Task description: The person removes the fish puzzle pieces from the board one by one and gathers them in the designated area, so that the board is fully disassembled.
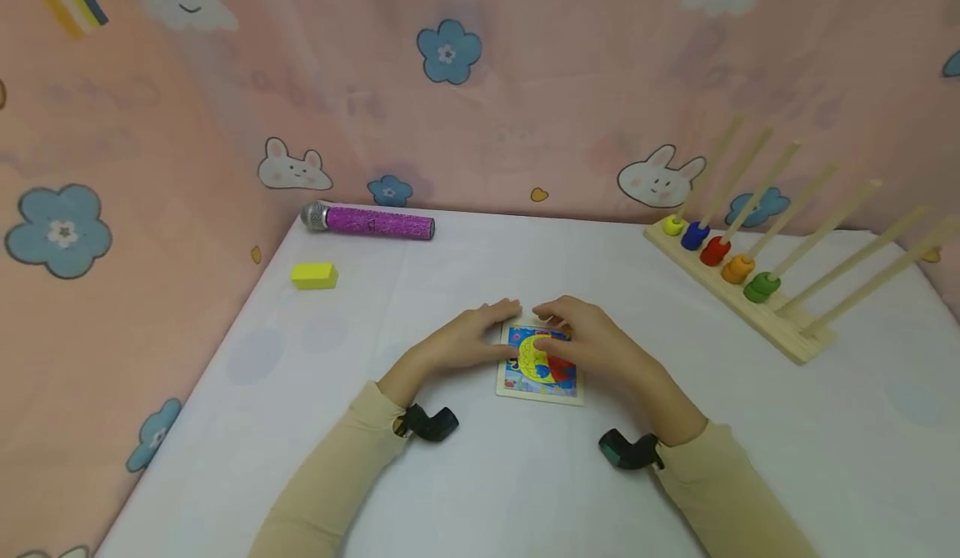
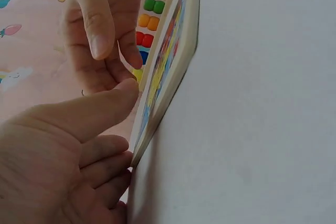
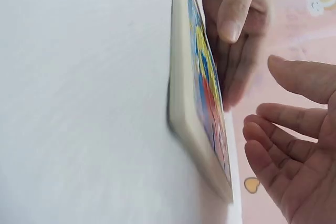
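A small square picture puzzle (image 1: 538, 384) in a pale wooden frame lies flat on the white table, showing a yellow crescent moon and a red patch on blue. At its left edge is my left hand (image 1: 461, 341), fingers extended and thumb reaching the frame; the left wrist view has the fingertips right at the wooden edge (image 2: 168, 100). My right hand (image 1: 596, 341) hovers over the upper right part of the puzzle with loosely bent fingers, hiding that corner. In the right wrist view, a gap shows between the right fingertips (image 3: 257, 129) and the board.
A wooden peg stand (image 1: 787, 337) with coloured beads stands at the right. A purple glitter microphone (image 1: 381, 223) lies along the back left edge, with a yellow block (image 1: 314, 276) in front of it. Patterned pink cloth (image 1: 525, 108) hangs behind the table (image 1: 465, 483).
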Action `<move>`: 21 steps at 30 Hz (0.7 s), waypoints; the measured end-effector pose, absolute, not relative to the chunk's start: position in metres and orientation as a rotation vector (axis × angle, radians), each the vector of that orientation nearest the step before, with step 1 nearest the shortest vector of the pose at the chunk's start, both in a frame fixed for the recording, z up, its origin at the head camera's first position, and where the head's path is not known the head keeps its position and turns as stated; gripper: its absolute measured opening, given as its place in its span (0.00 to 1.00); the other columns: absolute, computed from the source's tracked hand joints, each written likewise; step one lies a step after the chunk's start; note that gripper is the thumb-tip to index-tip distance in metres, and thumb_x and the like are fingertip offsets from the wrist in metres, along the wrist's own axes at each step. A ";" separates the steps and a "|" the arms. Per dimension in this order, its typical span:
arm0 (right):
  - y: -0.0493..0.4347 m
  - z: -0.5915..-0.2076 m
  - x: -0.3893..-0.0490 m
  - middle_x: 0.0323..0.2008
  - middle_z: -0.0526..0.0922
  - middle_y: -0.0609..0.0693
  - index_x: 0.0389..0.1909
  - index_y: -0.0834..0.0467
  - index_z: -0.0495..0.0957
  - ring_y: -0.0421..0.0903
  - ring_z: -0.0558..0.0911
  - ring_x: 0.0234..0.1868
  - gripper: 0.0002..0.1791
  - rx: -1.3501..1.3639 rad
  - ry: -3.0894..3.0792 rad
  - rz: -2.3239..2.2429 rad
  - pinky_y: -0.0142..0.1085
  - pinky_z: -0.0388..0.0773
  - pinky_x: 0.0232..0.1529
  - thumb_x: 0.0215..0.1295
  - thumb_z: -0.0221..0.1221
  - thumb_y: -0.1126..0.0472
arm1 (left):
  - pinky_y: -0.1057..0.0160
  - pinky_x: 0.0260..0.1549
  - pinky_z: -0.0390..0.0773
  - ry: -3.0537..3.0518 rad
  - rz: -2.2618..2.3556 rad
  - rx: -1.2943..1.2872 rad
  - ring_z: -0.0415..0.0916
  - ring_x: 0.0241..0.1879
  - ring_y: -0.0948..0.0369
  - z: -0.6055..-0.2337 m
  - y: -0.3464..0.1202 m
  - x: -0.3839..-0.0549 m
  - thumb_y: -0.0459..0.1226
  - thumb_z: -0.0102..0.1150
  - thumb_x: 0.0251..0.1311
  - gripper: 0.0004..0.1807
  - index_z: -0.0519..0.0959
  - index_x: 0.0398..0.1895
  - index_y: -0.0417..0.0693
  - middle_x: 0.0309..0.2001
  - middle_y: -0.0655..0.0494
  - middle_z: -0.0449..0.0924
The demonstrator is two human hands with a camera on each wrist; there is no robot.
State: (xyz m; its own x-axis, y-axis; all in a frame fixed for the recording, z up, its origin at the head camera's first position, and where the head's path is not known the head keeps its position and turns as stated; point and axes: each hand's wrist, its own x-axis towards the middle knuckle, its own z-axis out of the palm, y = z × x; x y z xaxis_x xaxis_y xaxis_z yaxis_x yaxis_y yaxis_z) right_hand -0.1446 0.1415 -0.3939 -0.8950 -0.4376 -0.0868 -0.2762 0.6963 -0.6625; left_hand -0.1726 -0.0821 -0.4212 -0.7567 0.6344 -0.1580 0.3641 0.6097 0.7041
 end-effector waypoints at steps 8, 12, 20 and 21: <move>0.127 -0.402 -0.153 0.44 0.78 0.52 0.54 0.62 0.77 0.46 0.73 0.40 0.23 -0.636 2.610 -0.972 0.37 0.76 0.45 0.57 0.65 0.58 | 0.56 0.71 0.54 2.485 0.975 0.888 0.48 0.73 0.60 -0.433 -0.085 -0.173 0.48 0.60 0.61 0.35 0.63 0.69 0.47 0.73 0.58 0.55; 0.127 -0.407 -0.153 0.45 0.75 0.53 0.51 0.60 0.78 0.46 0.72 0.41 0.21 -0.656 2.628 -0.982 0.37 0.75 0.46 0.57 0.65 0.59 | 0.56 0.71 0.54 2.514 0.942 0.901 0.49 0.73 0.60 -0.433 -0.085 -0.174 0.48 0.60 0.61 0.35 0.64 0.69 0.47 0.73 0.58 0.55; 0.127 -0.413 -0.151 0.48 0.73 0.54 0.53 0.58 0.76 0.48 0.73 0.46 0.21 -0.670 2.664 -0.920 0.45 0.77 0.54 0.58 0.64 0.59 | 0.57 0.71 0.54 2.507 0.914 0.919 0.49 0.73 0.60 -0.433 -0.084 -0.174 0.48 0.60 0.61 0.35 0.64 0.69 0.47 0.73 0.58 0.54; 0.126 -0.414 -0.151 0.48 0.72 0.54 0.53 0.58 0.76 0.48 0.73 0.46 0.21 -0.669 2.665 -0.919 0.45 0.77 0.55 0.58 0.64 0.59 | 0.57 0.71 0.54 2.505 0.911 0.917 0.48 0.73 0.60 -0.432 -0.085 -0.174 0.48 0.60 0.61 0.35 0.64 0.69 0.47 0.73 0.58 0.54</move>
State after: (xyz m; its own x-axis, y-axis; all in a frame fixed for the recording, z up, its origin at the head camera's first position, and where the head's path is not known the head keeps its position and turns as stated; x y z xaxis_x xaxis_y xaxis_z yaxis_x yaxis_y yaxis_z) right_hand -0.1508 0.1265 -0.4143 -0.8651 -0.4954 -0.0782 -0.3420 0.6967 -0.6305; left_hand -0.1738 -0.0846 -0.4324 -0.7424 0.6655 -0.0770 0.4607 0.5905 0.6626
